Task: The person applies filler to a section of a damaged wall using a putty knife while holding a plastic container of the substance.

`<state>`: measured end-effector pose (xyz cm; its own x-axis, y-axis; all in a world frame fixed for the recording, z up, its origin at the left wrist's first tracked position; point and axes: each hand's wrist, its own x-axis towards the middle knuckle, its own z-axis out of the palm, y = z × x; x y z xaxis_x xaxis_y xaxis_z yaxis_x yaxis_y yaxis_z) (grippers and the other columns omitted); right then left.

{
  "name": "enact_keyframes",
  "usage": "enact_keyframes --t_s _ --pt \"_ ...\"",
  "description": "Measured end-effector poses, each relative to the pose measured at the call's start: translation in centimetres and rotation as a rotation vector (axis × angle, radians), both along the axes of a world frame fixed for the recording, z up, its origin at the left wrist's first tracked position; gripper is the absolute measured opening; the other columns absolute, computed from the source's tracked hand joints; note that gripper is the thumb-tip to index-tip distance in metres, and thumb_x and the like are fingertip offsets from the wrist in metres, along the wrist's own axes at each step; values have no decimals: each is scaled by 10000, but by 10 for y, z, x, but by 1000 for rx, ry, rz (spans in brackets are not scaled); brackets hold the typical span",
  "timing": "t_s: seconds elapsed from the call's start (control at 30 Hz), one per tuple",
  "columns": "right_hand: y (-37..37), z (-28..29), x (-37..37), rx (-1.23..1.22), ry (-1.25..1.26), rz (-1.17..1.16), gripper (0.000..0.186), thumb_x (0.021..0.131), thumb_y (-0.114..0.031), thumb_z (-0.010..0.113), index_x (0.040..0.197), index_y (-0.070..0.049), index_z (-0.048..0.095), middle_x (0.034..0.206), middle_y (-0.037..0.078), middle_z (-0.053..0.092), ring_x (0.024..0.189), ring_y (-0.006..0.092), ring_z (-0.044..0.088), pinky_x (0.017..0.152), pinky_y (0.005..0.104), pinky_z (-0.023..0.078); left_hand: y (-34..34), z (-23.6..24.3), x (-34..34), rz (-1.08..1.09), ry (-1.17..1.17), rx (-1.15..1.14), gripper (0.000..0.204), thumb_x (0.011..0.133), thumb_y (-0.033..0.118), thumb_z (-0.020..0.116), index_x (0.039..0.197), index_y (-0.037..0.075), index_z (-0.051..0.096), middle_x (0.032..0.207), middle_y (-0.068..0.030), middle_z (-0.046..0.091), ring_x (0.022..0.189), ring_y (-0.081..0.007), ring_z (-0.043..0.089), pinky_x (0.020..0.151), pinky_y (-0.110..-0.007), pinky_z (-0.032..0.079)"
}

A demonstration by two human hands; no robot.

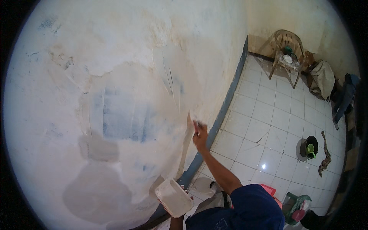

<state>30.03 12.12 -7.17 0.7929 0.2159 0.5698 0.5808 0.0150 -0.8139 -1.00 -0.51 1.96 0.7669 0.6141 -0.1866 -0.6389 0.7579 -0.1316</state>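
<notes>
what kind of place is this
Probably a room in a house under repair. The wall is patchy with fresh filler, which the right hand spreads with a scraper while the left hand holds a white tub. A plastic chair stands on the tiled floor.

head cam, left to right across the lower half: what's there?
Grey wet patch on the wall → white tray in the left hand → right hand with a scraper at the wall → black bucket with green scoop → rag on the floor tiles.
</notes>
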Motion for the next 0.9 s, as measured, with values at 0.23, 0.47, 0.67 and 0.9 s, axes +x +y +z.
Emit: enact_keyframes --t_s 0.23,0.47,0.67,0.9 --pt "-30 -39 -64 206 -56 184 418 838 59 496 1203 -63 660 1029 144 596 966 316 554 840 393 451 1 -8 -11 34 158 72 991 792 826 413 1505 157 256 1416 -226 410 1226 -450 461 959 -665 402" --pt "30 -21 -21 110 -57 -110 386 828 66 542 1182 -47 647 1131 162 563 866 302 554 757 357 470 6 -28 -20 65 185 108 952 796 806 422 1478 153 304 1387 -199 416 1197 -402 479 975 -622 397" --pt "-20 -56 -70 184 -37 130 380 811 85 499 1150 -6 645 1048 159 592 1001 313 563 868 408 468 4 0 -15 161 -251 -439 991 748 826 494 1490 203 283 1452 -194 344 1266 -417 418 991 -694 333" --pt "-3 10 27 84 21 -45 435 793 139 465 1157 -17 647 1038 162 594 906 280 584 770 319 479 3 -15 -10 21 212 280 884 866 725 416 1498 120 283 1407 -206 444 1255 -360 446 1070 -495 360"
